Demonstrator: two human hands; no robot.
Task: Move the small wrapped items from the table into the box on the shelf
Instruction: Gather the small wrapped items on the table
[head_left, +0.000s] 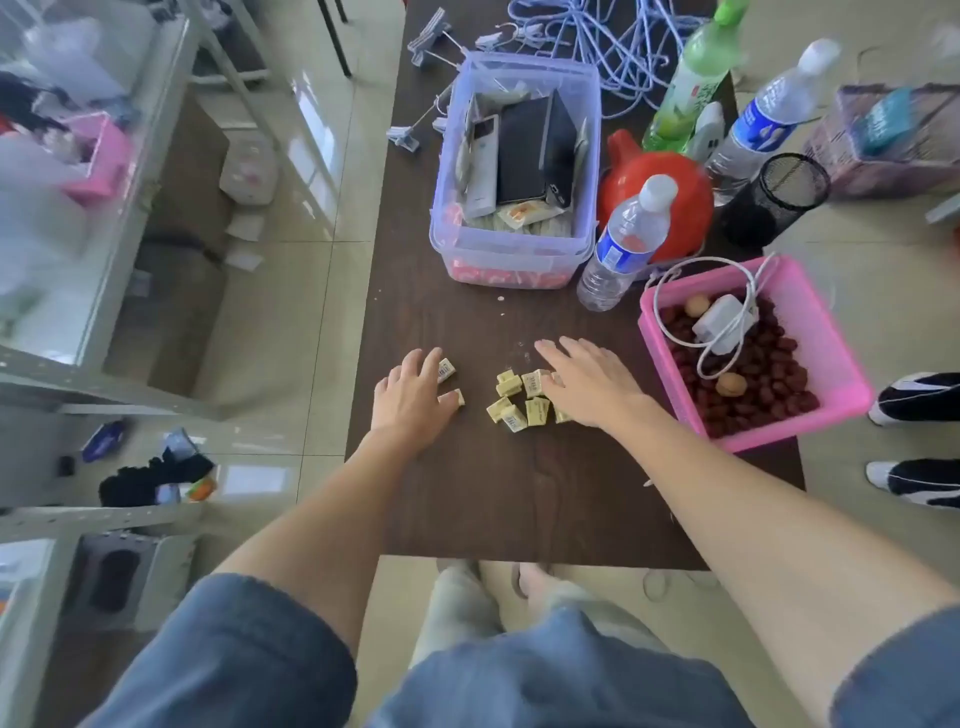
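Both hands, left (410, 400) and right (587, 384), lie spread flat over small yellow-green wrapped items (519, 400).

Dark wooden table (519, 493), seen from above. Wrapped items (519, 397): small yellowish blocks, clustered at centre, two more apart to the left. Left hand (410, 397): fingers spread, lying over the two separate pieces. Right hand (589, 382): flat, fingers straight, at the cluster's right edge. Clear plastic box (514, 249) behind, holding dark devices. Pink basket (841, 374), right, with red dates and white charger (722, 319). Water bottle (626, 244) between box and basket.
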